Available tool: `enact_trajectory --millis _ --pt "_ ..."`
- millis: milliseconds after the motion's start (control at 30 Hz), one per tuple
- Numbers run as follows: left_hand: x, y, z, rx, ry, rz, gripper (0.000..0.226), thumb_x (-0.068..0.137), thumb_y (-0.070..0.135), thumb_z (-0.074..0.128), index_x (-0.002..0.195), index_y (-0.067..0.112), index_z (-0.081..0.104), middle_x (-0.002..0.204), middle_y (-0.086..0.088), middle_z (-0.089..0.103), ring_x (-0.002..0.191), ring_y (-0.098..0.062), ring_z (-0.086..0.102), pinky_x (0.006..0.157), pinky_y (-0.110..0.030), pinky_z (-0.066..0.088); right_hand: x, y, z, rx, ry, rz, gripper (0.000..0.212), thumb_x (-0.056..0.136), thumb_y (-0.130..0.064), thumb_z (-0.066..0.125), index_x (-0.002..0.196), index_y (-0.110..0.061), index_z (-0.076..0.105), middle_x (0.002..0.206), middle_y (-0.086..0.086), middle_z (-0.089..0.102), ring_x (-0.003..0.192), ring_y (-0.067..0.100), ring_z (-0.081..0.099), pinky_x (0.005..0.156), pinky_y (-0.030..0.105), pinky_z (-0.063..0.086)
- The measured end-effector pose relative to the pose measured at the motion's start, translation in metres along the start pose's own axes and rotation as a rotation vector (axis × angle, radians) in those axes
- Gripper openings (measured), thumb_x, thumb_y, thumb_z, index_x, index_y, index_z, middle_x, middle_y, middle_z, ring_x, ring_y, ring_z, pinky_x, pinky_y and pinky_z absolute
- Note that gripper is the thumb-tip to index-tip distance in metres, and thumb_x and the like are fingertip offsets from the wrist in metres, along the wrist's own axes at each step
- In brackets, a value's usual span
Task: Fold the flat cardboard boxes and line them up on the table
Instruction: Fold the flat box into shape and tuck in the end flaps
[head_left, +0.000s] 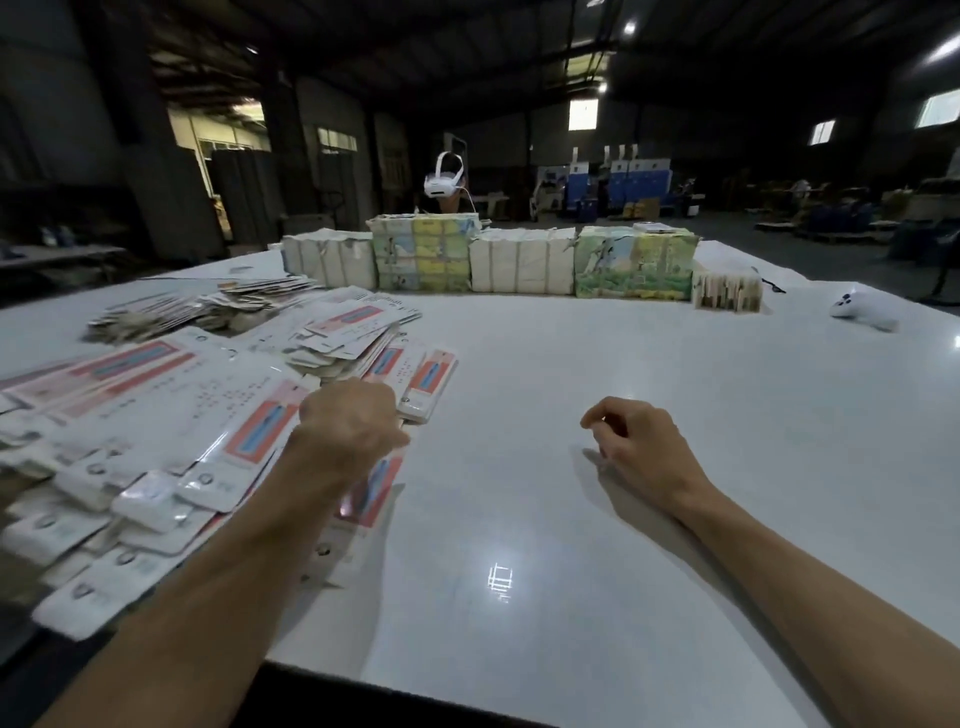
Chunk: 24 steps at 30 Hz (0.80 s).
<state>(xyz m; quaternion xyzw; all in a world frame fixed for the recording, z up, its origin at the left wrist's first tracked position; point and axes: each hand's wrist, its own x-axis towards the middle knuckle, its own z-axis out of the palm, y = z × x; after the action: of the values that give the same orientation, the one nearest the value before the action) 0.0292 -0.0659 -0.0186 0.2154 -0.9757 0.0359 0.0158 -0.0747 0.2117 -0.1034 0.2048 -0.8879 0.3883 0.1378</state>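
Tbl (571, 364) | flat boxes (171, 405): 1 heap (uncounted) | L hand (353, 410): grip unclr | R hand (636, 441): slack, empty

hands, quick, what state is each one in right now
left hand: on the pile of flat boxes, fingers hidden, so its grip cannot be told
right hand: open, fingers loosely curled, holding nothing

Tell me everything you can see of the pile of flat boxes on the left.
The pile of flat boxes is a loose, fanned heap of long, glossy white card blanks printed with pink and blue strips and small text. They lie flat, overlapping, on the white table. The left hand hangs over the pile's right edge, fingers curled; whether it grips one is unclear.
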Motion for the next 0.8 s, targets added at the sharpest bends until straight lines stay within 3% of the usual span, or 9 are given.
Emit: enact_trajectory --millis 133,267,367,433,600,700,800 --pt "-0.001 -0.028 0.003 0.04 -0.088 -0.083 0.074 0.082 0.071 0.074 0.12 0.008 0.064 0.107 -0.005 0.07 0.104 -0.027 0.067 0.094 -0.041 0.056 0.0 0.001 -0.001 0.028 -0.001 -0.012 0.024 0.098 -0.01 0.055 0.095 -0.023 0.076 0.069 -0.003 0.069 0.069 0.018 0.067 0.078 0.043 0.057" --pt "0.005 -0.029 0.013 0.119 -0.114 -0.04 0.074 0.071 0.078 0.078 0.104 0.013 0.062 0.088 0.0 0.067 0.094 -0.022 0.068 0.082 -0.038 0.053 -0.001 -0.002 -0.001 0.039 -0.022 -0.016 0.025 0.098 -0.01 0.055 0.094 -0.024 0.075 0.069 0.001 0.07 0.067 0.02 0.067 0.079 0.046 0.058" --pt "0.011 -0.031 0.016 0.123 -0.121 -0.024 0.082 0.067 0.081 0.078 0.114 0.016 0.06 0.09 0.003 0.061 0.093 -0.02 0.062 0.075 -0.036 0.045 -0.003 -0.001 -0.003 0.046 -0.027 -0.011 0.025 0.098 -0.01 0.055 0.093 -0.025 0.074 0.068 0.001 0.069 0.066 0.019 0.066 0.078 0.045 0.058" --pt "0.017 -0.037 0.017 0.074 -0.152 -0.032 0.086 0.062 0.083 0.079 0.113 0.018 0.059 0.093 0.004 0.063 0.092 -0.019 0.061 0.075 -0.035 0.047 -0.004 0.0 -0.003 0.055 -0.026 -0.009 0.025 0.098 -0.01 0.055 0.092 -0.025 0.074 0.067 0.0 0.069 0.062 0.014 0.065 0.077 0.043 0.057" --pt "0.017 -0.051 0.01 -0.025 -0.375 0.027 0.078 0.05 0.095 0.072 0.082 0.025 0.055 0.086 0.008 0.067 0.081 -0.012 0.065 0.07 -0.031 0.048 -0.004 0.0 -0.003 0.052 -0.033 -0.012 0.025 0.097 -0.009 0.055 0.092 -0.025 0.074 0.067 -0.003 0.069 0.064 0.013 0.066 0.078 0.042 0.058" --pt "0.015 -0.061 0.008 -0.099 -0.42 0.096 0.074 0.059 0.092 0.068 0.094 0.027 0.064 0.089 0.014 0.075 0.084 -0.007 0.073 0.069 -0.024 0.052 -0.004 -0.001 -0.003 0.045 -0.043 -0.022 0.024 0.098 -0.009 0.055 0.095 -0.023 0.074 0.07 -0.004 0.07 0.069 0.014 0.067 0.08 0.045 0.059" --pt "0.011 -0.065 0.007 -0.342 -0.502 0.18 0.05 0.083 0.072 0.069 0.11 0.03 0.067 0.091 0.012 0.081 0.085 -0.009 0.078 0.078 -0.027 0.059 -0.004 -0.002 -0.003 0.048 -0.049 -0.031 0.023 0.098 -0.009 0.055 0.097 -0.02 0.075 0.073 -0.003 0.071 0.072 0.017 0.067 0.081 0.046 0.059"
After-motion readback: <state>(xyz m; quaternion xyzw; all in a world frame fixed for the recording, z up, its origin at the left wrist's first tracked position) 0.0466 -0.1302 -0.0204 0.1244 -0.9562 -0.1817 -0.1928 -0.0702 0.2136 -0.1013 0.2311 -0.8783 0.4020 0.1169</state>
